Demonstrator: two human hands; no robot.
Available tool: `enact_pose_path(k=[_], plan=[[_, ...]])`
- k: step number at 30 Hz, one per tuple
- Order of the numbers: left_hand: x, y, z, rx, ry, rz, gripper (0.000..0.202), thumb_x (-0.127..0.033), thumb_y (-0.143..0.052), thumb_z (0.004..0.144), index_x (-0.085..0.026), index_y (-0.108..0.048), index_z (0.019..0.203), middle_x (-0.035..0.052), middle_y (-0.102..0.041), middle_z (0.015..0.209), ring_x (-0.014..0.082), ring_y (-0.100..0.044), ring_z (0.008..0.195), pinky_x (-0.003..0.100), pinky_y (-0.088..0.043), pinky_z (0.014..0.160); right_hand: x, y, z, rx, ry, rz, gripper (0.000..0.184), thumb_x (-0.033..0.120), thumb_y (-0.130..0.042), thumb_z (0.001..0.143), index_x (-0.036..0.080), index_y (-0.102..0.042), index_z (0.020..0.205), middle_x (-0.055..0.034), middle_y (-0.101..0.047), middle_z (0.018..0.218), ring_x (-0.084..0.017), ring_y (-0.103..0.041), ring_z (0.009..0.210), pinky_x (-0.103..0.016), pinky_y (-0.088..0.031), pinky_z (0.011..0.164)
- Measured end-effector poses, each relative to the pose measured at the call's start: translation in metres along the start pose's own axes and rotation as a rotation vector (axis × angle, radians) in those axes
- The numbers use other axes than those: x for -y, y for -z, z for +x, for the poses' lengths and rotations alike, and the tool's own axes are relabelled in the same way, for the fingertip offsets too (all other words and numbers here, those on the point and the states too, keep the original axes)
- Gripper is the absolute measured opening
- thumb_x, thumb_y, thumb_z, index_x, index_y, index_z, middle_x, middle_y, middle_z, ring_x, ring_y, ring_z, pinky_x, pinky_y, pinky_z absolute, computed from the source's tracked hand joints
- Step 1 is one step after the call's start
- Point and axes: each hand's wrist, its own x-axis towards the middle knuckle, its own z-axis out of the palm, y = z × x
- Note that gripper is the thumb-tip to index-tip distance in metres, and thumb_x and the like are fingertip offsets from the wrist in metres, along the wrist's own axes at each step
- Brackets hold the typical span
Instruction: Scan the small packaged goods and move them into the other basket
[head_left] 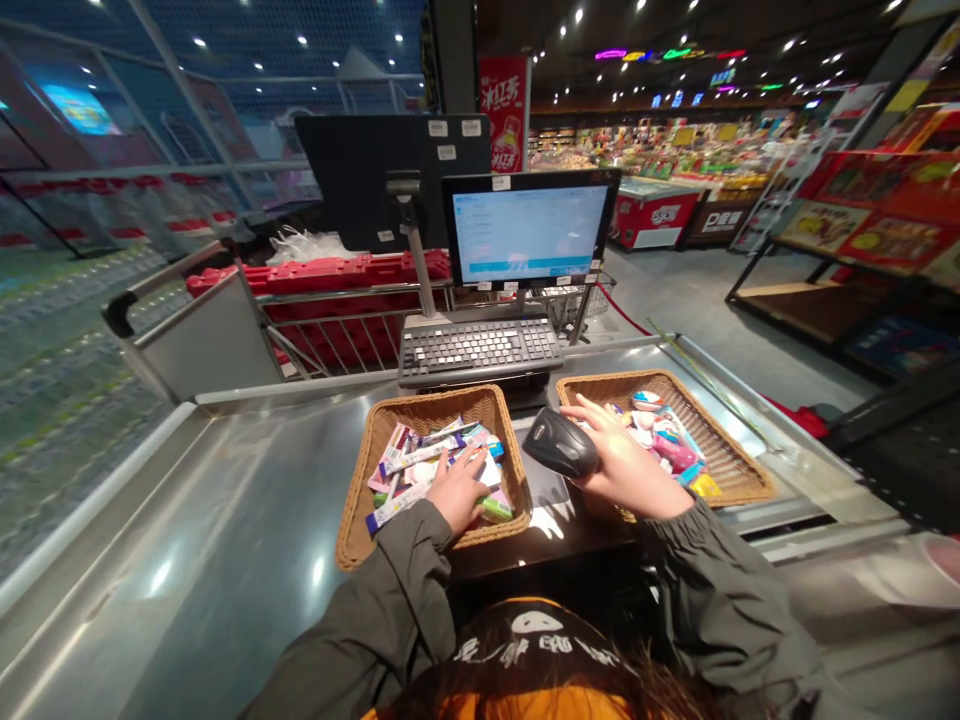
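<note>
My left hand [459,493] reaches into the left wicker basket [358,505], its fingers resting on the small packaged items [420,455] inside; I cannot make out whether it grips one. My right hand [622,465] is wrapped round a black handheld barcode scanner [561,445], held between the two baskets with its head pointing left. The right wicker basket [739,470] lies just behind that hand and holds more colourful packets [667,435].
A keyboard [480,348] and a lit monitor [529,232] stand behind the baskets on the steel checkout counter [225,560]. A metal rail and red shopping baskets [322,275] sit behind at the left. Shop shelves and an aisle lie at the right.
</note>
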Motion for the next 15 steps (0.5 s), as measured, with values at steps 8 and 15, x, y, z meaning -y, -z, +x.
enact_pose_path(k=[8, 15], plan=[[-0.021, 0.031, 0.020, -0.042, -0.046, 0.100, 0.012, -0.023, -0.069, 0.077, -0.023, -0.074, 0.089, 0.0134, -0.049, 0.145, 0.0397, -0.036, 0.139, 0.074, -0.020, 0.108, -0.033, 0.008, -0.022, -0.043, -0.018, 0.024, 0.052, 0.020, -0.063, 0.074, 0.017, -0.057, 0.126, -0.0153, -0.049, 0.142, -0.038, -0.031, 0.142, -0.063, -0.027, 0.114], [-0.058, 0.059, 0.066, -0.217, -0.214, 0.062, 0.021, -0.029, -0.060, 0.086, -0.023, -0.069, 0.104, 0.0148, -0.045, 0.149, 0.0359, -0.034, 0.141, 0.071, -0.019, 0.109, -0.082, 0.040, -0.060, -0.208, -0.127, -0.039, 0.056, 0.027, -0.063, 0.079, 0.017, -0.050, 0.133, -0.0163, -0.051, 0.140, -0.036, -0.034, 0.140, -0.062, -0.029, 0.113]])
